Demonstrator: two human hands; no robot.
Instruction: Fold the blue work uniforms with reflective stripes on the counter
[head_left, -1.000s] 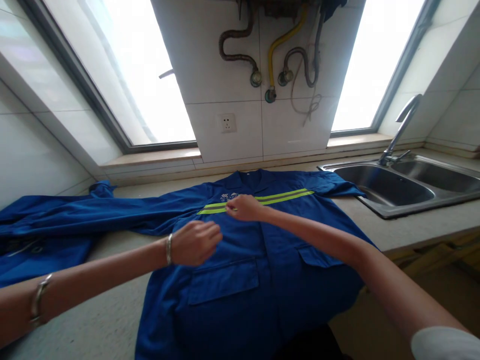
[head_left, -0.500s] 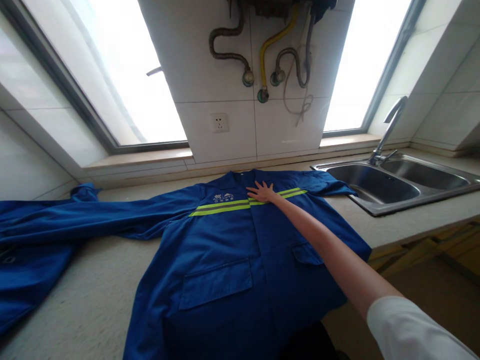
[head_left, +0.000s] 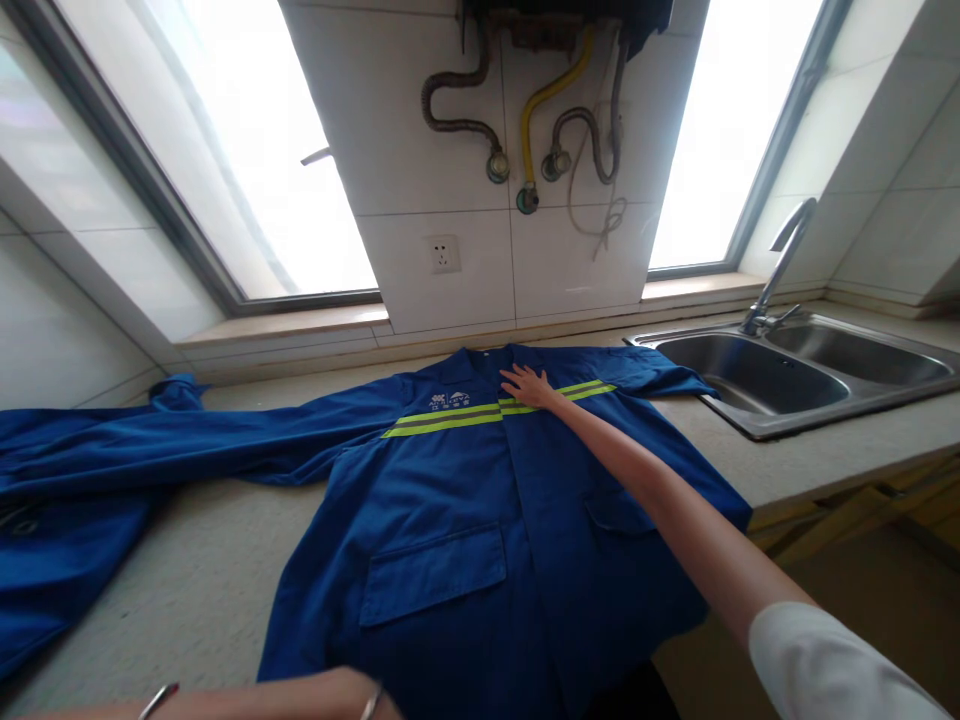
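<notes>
A blue work jacket (head_left: 435,500) lies front up on the counter, its collar toward the wall, with yellow-green stripes across the chest and a white logo on one side. My right hand (head_left: 528,386) rests flat on the upper chest beside the front placket, fingers spread. At the bottom edge my left hand (head_left: 352,692) shows only in part, over or near the jacket's lower hem; its fingers are out of sight. One jacket sleeve stretches left across the counter, and the other reaches the sink's edge.
Another blue garment (head_left: 60,560) lies at the left on the pale counter (head_left: 195,560). A steel double sink (head_left: 757,425) with a faucet (head_left: 780,260) stands at the right. Hoses, a yellow pipe (head_left: 529,120) and a socket (head_left: 444,254) are on the wall.
My left hand and forearm have come into view at the bottom left. My right hand stays on the jacket's chest with its fingers slightly closer together. The view has shifted slightly.
</notes>
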